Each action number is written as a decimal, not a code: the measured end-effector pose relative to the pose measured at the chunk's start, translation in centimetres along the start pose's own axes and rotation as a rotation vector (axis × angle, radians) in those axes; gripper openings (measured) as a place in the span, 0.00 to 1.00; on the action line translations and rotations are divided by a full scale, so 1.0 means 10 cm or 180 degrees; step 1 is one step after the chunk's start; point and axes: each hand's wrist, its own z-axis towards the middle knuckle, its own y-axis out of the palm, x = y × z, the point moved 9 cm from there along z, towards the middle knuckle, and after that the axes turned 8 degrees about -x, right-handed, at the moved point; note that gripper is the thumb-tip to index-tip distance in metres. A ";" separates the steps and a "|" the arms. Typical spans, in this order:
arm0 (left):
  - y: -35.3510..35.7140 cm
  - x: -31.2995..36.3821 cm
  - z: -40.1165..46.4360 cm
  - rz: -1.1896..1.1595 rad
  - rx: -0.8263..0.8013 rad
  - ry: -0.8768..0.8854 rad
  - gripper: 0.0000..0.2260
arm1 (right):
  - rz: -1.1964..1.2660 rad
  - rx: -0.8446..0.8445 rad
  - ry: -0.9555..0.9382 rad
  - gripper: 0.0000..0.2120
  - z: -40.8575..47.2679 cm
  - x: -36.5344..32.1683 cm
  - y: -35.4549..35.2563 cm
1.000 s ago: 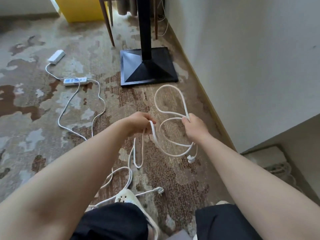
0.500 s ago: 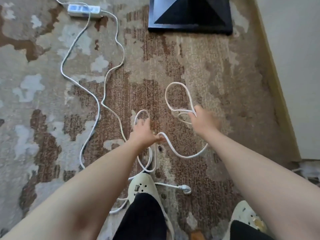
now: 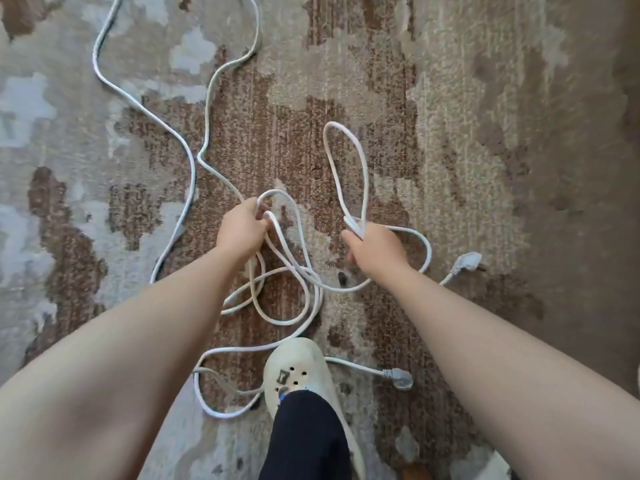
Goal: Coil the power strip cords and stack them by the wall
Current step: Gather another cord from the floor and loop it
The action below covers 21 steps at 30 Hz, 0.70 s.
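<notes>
A long white power cord (image 3: 207, 109) snakes over the patterned carpet from the top left down to my hands. My left hand (image 3: 242, 230) is closed around a bunch of its strands, which hang in loose loops (image 3: 294, 282) below it. My right hand (image 3: 375, 249) grips a tall narrow loop (image 3: 346, 161) that stands up above the fist. One white plug (image 3: 467, 263) lies on the carpet to the right of my right hand. A second plug (image 3: 400, 377) lies lower, beside my shoe. No power strip body is in view.
My cream clog (image 3: 301, 372) and dark trouser leg stand at bottom centre, with cord loops (image 3: 214, 403) lying just left of the shoe. A second shoe's tip (image 3: 491, 465) shows at the bottom right. The carpet (image 3: 502, 133) darkens toward the right edge.
The view has tilted down, so the black stand base and the power strip have left the frame. Both hands still hold the cord, and more loops hang below my left hand.
</notes>
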 end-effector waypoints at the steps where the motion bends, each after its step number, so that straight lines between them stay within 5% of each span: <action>1: 0.02 0.08 -0.01 -0.0209 -0.0104 0.0096 0.07 | 0.0265 -0.0205 0.0001 0.12 0.01 0.00 0.13; 3: 0.07 0.31 -0.11 -0.0618 -0.0343 0.0380 0.05 | 0.0848 -0.0449 -0.0022 0.10 0.00 0.00 0.29; 7: 0.21 1.05 -0.55 -0.0618 -0.1148 0.1178 0.07 | 0.1758 -0.0355 -0.0271 0.25 -0.12 -0.11 0.11; 12: 0.01 2.05 -1.12 -0.1058 -0.1776 0.1842 0.06 | 0.2389 -0.0582 -0.0615 0.01 -0.46 -0.22 -0.45; 18: -0.40 2.73 -1.46 -0.0973 -0.1412 0.2077 0.03 | 0.1552 0.0197 -0.0622 0.13 -1.03 -0.10 -1.45; 21: -0.48 2.81 -1.53 -0.0201 -0.0829 0.1910 0.19 | 0.1427 0.0692 -0.0545 0.15 -1.39 0.07 -1.96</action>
